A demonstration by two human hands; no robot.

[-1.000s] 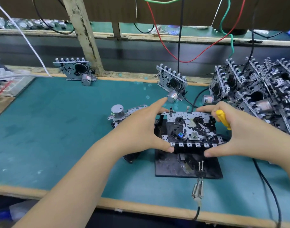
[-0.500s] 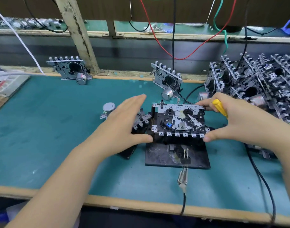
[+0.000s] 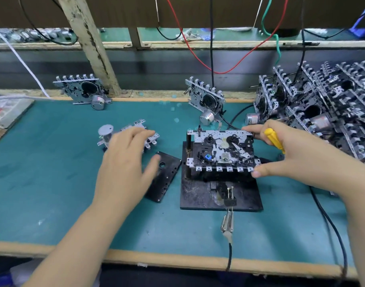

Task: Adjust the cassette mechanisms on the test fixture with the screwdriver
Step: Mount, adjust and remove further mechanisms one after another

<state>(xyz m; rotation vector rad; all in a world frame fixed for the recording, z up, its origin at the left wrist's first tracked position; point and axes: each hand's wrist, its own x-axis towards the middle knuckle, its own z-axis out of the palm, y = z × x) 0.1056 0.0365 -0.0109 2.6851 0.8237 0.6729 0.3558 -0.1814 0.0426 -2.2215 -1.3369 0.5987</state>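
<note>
A cassette mechanism [image 3: 221,150] sits on posts above the black test fixture plate [image 3: 198,195]. My right hand [image 3: 297,154] pinches the mechanism's right end between forefinger at the far edge and thumb at the near edge. The yellow screwdriver handle [image 3: 273,139] is tucked in that hand's palm. My left hand [image 3: 123,162] hovers with spread fingers left of the fixture and holds nothing. It is over a black cassette [image 3: 165,179] and a loose mechanism [image 3: 136,124] lying flat on the mat.
Two more mechanisms lean at the back edge [image 3: 82,92] [image 3: 206,100]. A large pile of mechanisms [image 3: 322,100] fills the right side. A crocodile clip on a black cable [image 3: 227,224] lies in front of the fixture. Coloured wires hang behind.
My left hand has let go of the mechanism's left end and moved left, over the black cassette. My right hand keeps its pinch and the screwdriver.
</note>
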